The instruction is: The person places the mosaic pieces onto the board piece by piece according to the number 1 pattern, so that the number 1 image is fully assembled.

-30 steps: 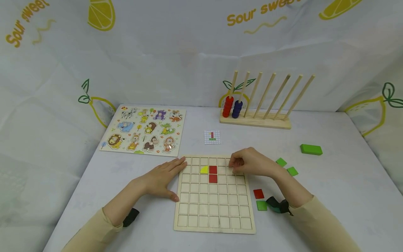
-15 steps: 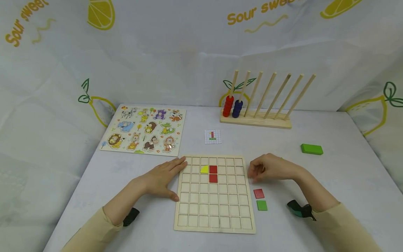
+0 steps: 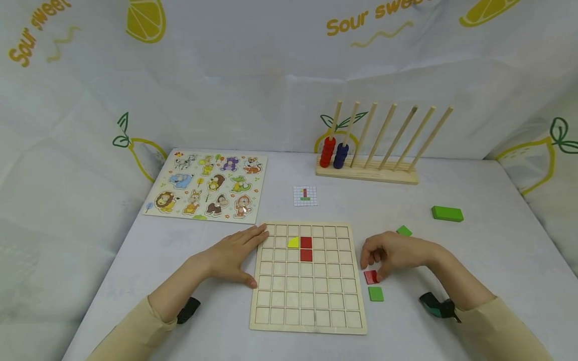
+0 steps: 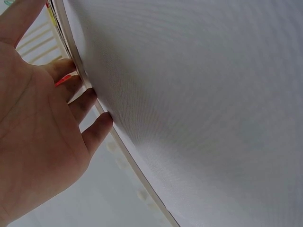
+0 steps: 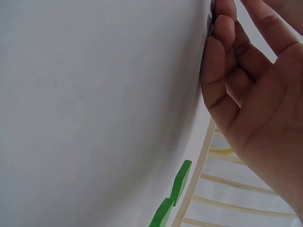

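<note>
The left hand (image 3: pixel 235 253) rests with spread fingers along the left edge of the wooden grid board (image 3: pixel 277 328); the left wrist view shows its fingertips (image 4: pixel 105 122) at table level. Set in the board are a yellow quarter-circle tile (image 3: pixel 293 242), a red square tile (image 3: pixel 306 242) and another red tile (image 3: pixel 306 255) below it. Right of the board, the right hand (image 3: pixel 399 250) is low over a loose red tile (image 3: pixel 370 277). Its thumb tip touches that tile's right corner, and its index fingertip is just beyond the left corner. A green tile (image 3: pixel 376 294) lies nearer the person.
A green tile (image 3: pixel 404 230) shows behind the right hand, and a green block (image 3: pixel 447 213) lies farther right. At the back stand an animal puzzle board (image 3: pixel 203 198), a small printed grid card (image 3: pixel 305 196) and a wooden peg rack (image 3: pixel 368 173) with red and dark blue beads.
The right hand has left the board's upper right cells, moved right and then toward the person, down to the loose red tile. The left hand has stayed put.
</note>
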Action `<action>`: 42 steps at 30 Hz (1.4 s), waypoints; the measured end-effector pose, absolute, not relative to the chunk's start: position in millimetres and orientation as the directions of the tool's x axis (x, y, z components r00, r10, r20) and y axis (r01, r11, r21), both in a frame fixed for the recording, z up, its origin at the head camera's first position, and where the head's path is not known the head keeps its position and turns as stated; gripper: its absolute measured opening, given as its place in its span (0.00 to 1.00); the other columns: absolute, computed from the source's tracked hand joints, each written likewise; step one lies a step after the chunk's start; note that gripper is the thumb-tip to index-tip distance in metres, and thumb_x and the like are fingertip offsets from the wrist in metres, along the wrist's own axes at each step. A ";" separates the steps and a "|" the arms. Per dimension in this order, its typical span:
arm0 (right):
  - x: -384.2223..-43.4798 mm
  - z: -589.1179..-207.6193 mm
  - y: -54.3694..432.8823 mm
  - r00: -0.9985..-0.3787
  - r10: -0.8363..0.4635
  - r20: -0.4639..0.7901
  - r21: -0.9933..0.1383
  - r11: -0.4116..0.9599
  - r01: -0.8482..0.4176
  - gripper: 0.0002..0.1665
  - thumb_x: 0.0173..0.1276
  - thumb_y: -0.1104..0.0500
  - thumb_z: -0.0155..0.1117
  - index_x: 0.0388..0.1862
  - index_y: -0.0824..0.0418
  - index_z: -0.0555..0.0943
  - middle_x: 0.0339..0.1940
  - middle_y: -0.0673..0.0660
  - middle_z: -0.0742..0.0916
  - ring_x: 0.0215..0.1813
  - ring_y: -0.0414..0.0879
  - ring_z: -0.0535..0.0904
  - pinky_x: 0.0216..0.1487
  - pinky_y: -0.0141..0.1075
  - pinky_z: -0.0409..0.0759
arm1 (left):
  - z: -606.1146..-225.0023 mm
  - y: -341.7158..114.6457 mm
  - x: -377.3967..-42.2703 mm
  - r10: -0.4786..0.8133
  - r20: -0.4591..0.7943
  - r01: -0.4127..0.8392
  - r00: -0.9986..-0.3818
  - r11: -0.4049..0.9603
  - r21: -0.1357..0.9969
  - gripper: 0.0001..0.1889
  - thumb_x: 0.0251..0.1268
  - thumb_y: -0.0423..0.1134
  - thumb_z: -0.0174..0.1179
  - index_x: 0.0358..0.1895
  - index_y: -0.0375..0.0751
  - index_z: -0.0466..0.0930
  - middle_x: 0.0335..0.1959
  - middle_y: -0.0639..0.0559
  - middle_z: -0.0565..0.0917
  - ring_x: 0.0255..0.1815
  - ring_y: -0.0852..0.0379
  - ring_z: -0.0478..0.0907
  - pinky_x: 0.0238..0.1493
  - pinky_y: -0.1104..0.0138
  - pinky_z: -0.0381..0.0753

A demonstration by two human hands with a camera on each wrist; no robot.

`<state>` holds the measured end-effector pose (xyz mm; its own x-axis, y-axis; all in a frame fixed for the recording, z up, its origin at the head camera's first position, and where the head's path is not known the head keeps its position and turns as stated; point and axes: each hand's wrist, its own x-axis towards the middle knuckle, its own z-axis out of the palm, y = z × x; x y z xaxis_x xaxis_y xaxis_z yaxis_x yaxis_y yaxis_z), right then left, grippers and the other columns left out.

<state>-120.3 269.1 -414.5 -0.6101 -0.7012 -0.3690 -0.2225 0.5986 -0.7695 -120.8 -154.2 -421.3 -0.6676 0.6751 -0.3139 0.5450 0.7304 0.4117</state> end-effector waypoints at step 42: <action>-116.3 -413.0 268.1 -0.683 -0.662 -0.310 -0.696 0.647 -0.311 0.17 0.48 0.68 0.76 0.28 0.50 0.80 0.25 0.45 0.82 0.28 0.34 0.74 0.30 0.27 0.76 | -421.5 -154.1 -120.1 0.662 -0.323 0.525 -0.676 0.741 0.420 0.60 0.46 0.62 0.73 0.80 0.43 0.48 0.84 0.48 0.45 0.83 0.40 0.48 0.78 0.41 0.57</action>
<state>-116.3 268.1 -413.0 -0.6827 -0.6619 -0.3095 -0.3115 0.6468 -0.6962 -120.1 -154.1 -421.5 -0.6760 0.6622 -0.3234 0.5246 0.7406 0.4198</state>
